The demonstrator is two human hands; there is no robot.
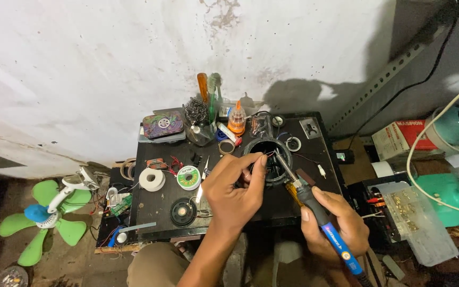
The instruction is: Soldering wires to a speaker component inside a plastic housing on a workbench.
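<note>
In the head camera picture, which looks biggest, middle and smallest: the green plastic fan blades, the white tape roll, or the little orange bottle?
1. Green plastic fan blades, clearly the largest.
2. White tape roll.
3. Little orange bottle; it looks close in size to the tape roll and sits farther from the camera, so these two are uncertain.

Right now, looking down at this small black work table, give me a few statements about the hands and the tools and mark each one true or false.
1. The right hand holds a blue-handled soldering iron. True.
2. The iron's tip points into a round black housing. True.
3. The left hand grips the white tape roll. False: the roll lies apart on the black table; the fingers pinch thin wires at the housing.
4. The green fan blades sit on the table. False: on the floor, left.
</note>
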